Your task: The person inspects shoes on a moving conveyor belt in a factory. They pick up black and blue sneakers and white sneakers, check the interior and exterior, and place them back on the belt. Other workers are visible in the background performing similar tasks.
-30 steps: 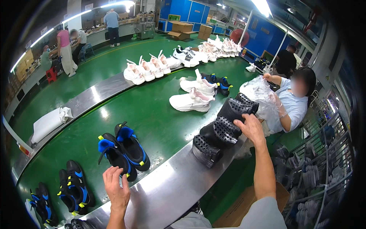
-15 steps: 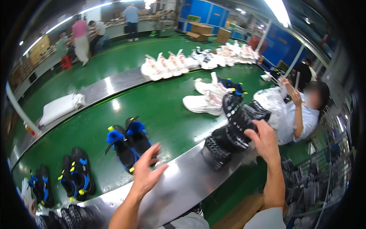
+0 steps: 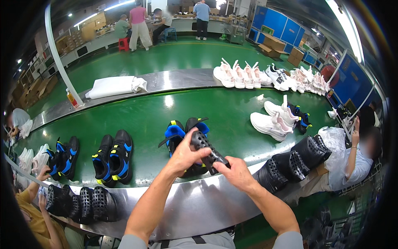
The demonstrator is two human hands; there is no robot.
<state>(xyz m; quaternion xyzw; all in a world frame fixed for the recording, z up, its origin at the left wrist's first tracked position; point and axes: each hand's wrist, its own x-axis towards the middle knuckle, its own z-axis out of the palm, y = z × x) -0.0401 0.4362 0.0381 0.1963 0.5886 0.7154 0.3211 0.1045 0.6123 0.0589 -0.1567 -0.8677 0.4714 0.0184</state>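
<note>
A black perforated plastic shoe insert (image 3: 210,154) is between my two hands, above the inner edge of the steel ledge. My left hand (image 3: 185,154) grips its upper left part, fingers wrapped around it. My right hand (image 3: 239,173) pinches its lower right end. Just behind and below my hands stands a pair of black and blue sneakers (image 3: 175,129) with straps loose, partly hidden by my left hand and the insert. Nested black inserts (image 3: 295,162) lie on the steel ledge to my right.
More black inserts (image 3: 99,203) sit on the steel ledge (image 3: 174,211) at left. Black and blue sneakers (image 3: 120,155) and white sneakers (image 3: 271,124) stand on the green belt. Co-workers sit at both sides, one hand (image 3: 43,173) at a left shoe. A white bundle (image 3: 116,86) lies across.
My right hand has left the stack of inserts at right. Both hands, earlier apart, now hold one insert together near the strapped sneakers. The view has swung toward the left.
</note>
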